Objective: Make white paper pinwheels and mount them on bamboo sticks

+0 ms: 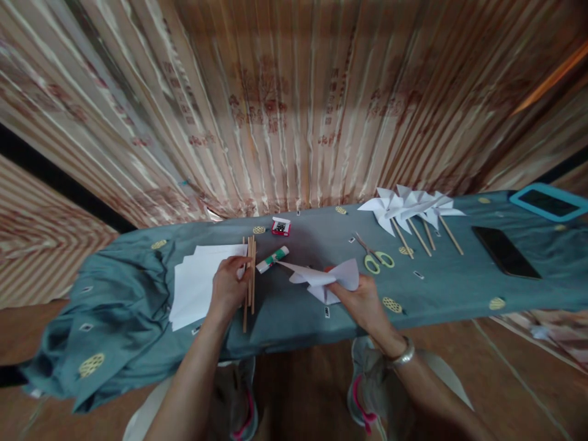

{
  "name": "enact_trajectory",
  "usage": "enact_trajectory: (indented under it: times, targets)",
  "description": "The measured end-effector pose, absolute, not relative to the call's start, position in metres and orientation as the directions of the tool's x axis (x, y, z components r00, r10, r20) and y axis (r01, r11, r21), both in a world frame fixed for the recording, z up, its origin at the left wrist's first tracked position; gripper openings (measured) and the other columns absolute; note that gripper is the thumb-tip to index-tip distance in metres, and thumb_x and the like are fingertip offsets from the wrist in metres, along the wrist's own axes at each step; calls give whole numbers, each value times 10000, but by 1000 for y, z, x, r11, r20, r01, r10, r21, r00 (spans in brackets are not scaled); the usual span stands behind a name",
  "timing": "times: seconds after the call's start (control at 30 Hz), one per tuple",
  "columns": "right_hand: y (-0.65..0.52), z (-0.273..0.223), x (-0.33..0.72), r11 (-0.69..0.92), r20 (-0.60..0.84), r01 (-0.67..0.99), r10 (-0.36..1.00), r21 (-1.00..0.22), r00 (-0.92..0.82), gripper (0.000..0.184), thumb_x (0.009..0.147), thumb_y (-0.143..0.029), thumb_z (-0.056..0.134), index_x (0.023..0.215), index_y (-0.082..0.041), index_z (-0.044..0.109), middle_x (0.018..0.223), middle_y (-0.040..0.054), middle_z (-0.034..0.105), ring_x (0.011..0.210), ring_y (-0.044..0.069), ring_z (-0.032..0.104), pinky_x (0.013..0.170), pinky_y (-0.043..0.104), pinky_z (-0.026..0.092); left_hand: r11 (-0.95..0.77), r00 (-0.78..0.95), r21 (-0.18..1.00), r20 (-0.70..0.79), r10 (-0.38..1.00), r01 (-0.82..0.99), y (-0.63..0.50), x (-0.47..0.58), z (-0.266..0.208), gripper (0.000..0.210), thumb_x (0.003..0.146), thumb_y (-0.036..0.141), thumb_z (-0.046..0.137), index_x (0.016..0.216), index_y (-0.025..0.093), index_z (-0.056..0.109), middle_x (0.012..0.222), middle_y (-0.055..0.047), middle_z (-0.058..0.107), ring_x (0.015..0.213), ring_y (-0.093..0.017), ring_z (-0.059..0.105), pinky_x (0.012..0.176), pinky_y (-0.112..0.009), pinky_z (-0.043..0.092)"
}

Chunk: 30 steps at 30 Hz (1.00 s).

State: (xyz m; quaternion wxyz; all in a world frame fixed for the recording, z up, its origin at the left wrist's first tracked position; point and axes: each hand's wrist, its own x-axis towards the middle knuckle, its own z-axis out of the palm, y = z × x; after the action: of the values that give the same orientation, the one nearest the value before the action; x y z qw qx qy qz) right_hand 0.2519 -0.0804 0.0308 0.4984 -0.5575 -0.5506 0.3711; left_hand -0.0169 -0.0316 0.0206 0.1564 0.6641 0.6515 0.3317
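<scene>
My left hand (229, 283) is at a small bunch of thin wooden sticks (252, 269), its fingers curled in and pinching at one of them. A folded white paper pinwheel (324, 278) without a stick is in my right hand (361, 300), whose fingers are closed on its underside. White paper sheets (195, 278) lie stacked under and left of my left hand. Between the hands and slightly beyond them is a green-and-white glue stick (272, 260). Past it stands an open small red box (281, 226) with dark little pieces inside.
Scissors with yellow-green handles (378, 261) lie right of centre. Several white pinwheels on sticks (404, 208) overlap at the back right. Farther right are a dark phone (505, 251) and a blue-framed tablet (551, 202). The teal cloth (138, 275) is bunched at left. A patterned curtain (285, 122) hangs behind.
</scene>
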Motion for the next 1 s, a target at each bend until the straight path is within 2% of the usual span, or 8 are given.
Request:
enact_trajectory:
  times: [0.1,0.2,0.53,0.6,0.63,0.7,0.83,1.0]
  targets:
    - [-84,34,250,114,132,228,989,-967,65,201,713,-330,640,757,-153,724,660,40,705,585,180,637,544,259,496,-65,-32,458,202,979,886,-25,-20,15,281,793,236,521,991,158,705,1000,-108,693,949,-255,628,895,-374,485]
    - [-85,37,250,120,133,218,990,-969,45,200,708,-329,635,746,-154,724,657,38,705,593,179,638,547,251,497,-25,-46,401,166,985,916,-24,-15,11,282,832,252,496,1011,162,695,1018,-106,684,943,-239,640,867,-330,487]
    - [-85,32,259,77,96,213,992,-974,79,205,694,-334,642,745,-151,721,645,37,705,572,175,628,523,245,487,49,-206,580,209,956,813,-15,-14,12,346,745,239,518,1035,137,676,892,-93,696,775,-227,667,772,-351,514]
    - [-87,35,260,88,108,207,990,-974,88,201,694,-333,647,750,-155,720,652,36,706,579,176,632,532,248,493,43,-262,693,213,941,720,-19,-8,23,377,744,276,504,1051,126,663,841,-72,683,711,-191,657,689,-312,527]
    - [-88,38,260,97,117,199,989,-975,88,195,698,-331,650,757,-159,720,660,35,709,589,177,635,541,249,499,12,-330,861,182,926,508,-23,-3,30,359,710,303,550,996,125,675,803,-62,675,702,-186,648,655,-300,525]
    - [-93,44,259,115,130,173,988,-978,79,171,717,-311,650,779,-168,720,672,32,709,610,179,642,549,247,504,-15,-287,995,43,957,99,-35,11,44,331,644,346,651,902,142,692,720,-30,664,658,-163,625,637,-286,517]
    - [-109,55,254,189,188,115,982,-975,-18,100,775,-239,644,825,-186,713,829,48,724,753,183,665,651,250,521,115,-135,966,-149,980,-230,-61,41,59,259,551,278,740,764,132,723,671,-12,644,478,-57,448,428,-185,317]
    - [-119,60,251,294,269,125,945,-948,-183,111,846,-289,636,842,-201,704,867,41,713,831,170,655,766,264,504,308,-2,897,-326,945,-315,-68,61,59,484,555,486,801,875,127,744,583,23,587,361,-5,292,359,-184,152]
